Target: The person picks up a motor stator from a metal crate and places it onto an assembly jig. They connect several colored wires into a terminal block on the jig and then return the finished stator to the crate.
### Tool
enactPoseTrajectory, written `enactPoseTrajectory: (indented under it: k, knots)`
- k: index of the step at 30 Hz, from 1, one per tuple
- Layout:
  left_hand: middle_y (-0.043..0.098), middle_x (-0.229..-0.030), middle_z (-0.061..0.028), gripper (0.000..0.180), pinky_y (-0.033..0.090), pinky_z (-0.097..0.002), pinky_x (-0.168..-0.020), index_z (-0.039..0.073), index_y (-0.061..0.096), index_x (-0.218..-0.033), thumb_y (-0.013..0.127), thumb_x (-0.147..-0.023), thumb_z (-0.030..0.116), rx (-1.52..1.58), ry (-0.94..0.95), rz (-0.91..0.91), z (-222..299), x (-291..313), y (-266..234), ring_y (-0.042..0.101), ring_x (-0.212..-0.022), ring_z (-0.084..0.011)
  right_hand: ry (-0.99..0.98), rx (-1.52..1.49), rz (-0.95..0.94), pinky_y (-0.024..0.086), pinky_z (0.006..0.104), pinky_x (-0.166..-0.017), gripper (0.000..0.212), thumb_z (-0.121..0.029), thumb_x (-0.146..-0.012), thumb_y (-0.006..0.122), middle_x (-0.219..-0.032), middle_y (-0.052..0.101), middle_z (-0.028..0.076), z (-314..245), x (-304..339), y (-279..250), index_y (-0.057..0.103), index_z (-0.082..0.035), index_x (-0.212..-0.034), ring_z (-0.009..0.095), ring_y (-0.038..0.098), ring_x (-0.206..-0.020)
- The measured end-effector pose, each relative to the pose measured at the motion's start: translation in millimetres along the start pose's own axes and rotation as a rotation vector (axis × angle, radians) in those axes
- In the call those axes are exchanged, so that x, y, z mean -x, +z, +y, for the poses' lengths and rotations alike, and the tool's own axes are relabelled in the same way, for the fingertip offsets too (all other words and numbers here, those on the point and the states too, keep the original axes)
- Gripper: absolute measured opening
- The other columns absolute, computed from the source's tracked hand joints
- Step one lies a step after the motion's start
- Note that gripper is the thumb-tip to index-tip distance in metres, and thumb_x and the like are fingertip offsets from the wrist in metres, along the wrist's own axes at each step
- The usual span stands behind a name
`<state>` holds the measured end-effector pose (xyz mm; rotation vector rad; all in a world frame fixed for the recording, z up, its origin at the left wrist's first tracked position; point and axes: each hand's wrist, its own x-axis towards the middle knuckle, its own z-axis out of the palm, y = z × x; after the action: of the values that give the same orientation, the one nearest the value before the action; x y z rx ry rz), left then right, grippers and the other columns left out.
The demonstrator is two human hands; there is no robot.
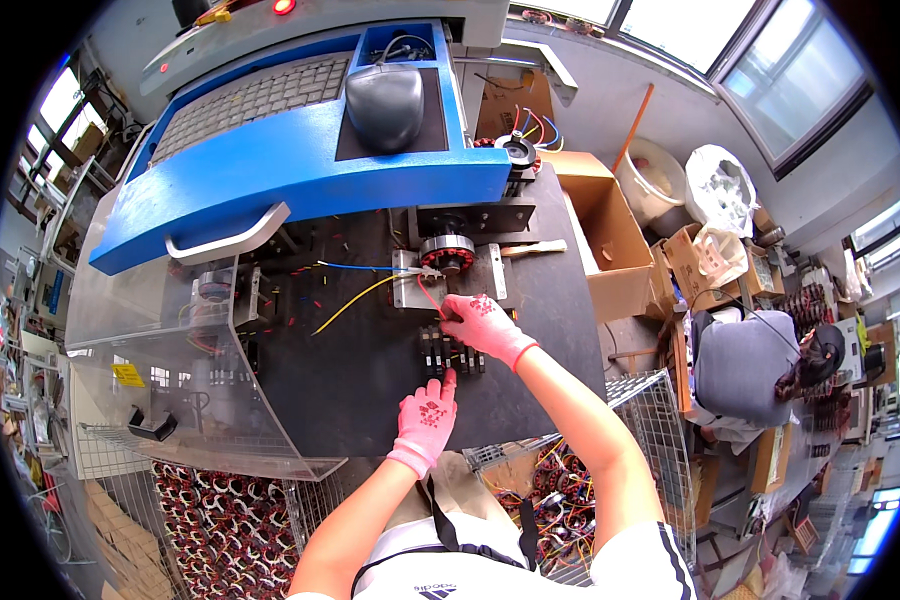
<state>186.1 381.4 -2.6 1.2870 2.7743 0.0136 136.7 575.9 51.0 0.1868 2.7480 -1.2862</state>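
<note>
A motor stator [448, 254] with red windings sits on a metal fixture [407, 290] on the dark worktop. Its blue wire [360, 266] and yellow wire [355, 305] stretch out to the left, and its red wire [429, 294] runs down to my right hand. Pink-gloved, my right hand [482, 328] is closed, pinching the red wire just above a row of black clip terminals [437, 352]. My left hand [427, 418], in a matching glove, holds nothing; its index finger is stretched out against the lower edge of the clips, the other fingers partly curled.
A blue drawer [300, 215] with keyboard [255, 105] and mouse [384, 108] overhangs the worktop. A clear plastic guard [170, 370] stands at left. A wooden-handled tool [535, 248] lies right of the fixture, near an open carton [610, 235]. Another person [745, 365] sits farther right.
</note>
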Motion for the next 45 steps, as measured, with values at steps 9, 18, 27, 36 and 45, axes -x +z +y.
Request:
enactPoseTrajectory:
  k: [9, 18, 27, 36, 45]
  knots:
    - [0.055, -0.092, -0.0052, 0.045, 0.046, -0.0247, -0.058, 0.006, 0.050, -0.123, 0.069, -0.084, 0.018, 1.076, -0.277, 0.665, -40.7, -34.4, -42.0, 0.050, -0.062, -0.0112, -0.006, -0.069, 0.104, 0.050, 0.0286, -0.063, 0.022, -0.022, -0.084, 0.067, -0.076, 0.067, 0.006, -6.8, 5.9, 6.4, 0.063, -0.003, -0.094, 0.013, 0.063, -0.067]
    - [0.064, -0.088, -0.0050, 0.055, 0.043, -0.0207, -0.055, 0.001, 0.057, -0.117, 0.036, -0.100, 0.049, 1.759, -0.099, 0.511, -50.3, -40.9, -120.3, 0.058, -0.067, -0.0106, 0.304, -1.333, -0.181, 0.031, 0.0193, -0.047, 0.021, -0.031, -0.089, 0.068, -0.065, 0.053, -0.007, -55.7, -26.3, 9.0, 0.060, -0.013, -0.085, 0.004, 0.046, -0.053]
    - [0.053, -0.102, -0.0065, 0.055, 0.051, -0.0364, -0.071, 0.012, 0.049, -0.134, 0.064, -0.084, 0.030, 0.429, -0.080, 0.218, -18.6, 8.3, -40.0, 0.059, -0.085, -0.0231, 0.113, -0.340, -0.062, 0.042, 0.0237, -0.053, 0.011, -0.011, -0.089, 0.058, -0.068, 0.059, 0.001, -20.2, 1.3, -15.6, 0.054, -0.003, -0.084, 0.007, 0.052, -0.058]
    - [0.052, -0.100, -0.0064, 0.056, 0.047, -0.0377, -0.068, 0.012, 0.045, -0.137, 0.054, -0.088, 0.038, -0.007, -0.029, 0.045, -13.9, 9.5, -1.5, 0.056, -0.085, -0.0215, -0.033, -0.052, 0.046, 0.049, 0.0405, -0.067, 0.020, -0.017, -0.084, 0.065, -0.079, 0.064, 0.016, -4.8, 4.9, 13.6, 0.055, -0.002, -0.093, 0.036, 0.062, -0.075]
    - [0.057, -0.096, -0.0041, 0.034, 0.044, -0.0256, -0.055, 0.008, 0.054, -0.118, 0.064, -0.089, 0.023, 1.150, -0.281, 0.536, -36.9, -16.0, -0.9, 0.055, -0.070, -0.0121, -0.145, 0.138, 0.155, 0.049, 0.0430, -0.068, 0.024, -0.024, -0.082, 0.067, -0.079, 0.064, 0.015, -2.7, 5.4, 26.1, 0.055, -0.005, -0.093, 0.036, 0.063, -0.079]
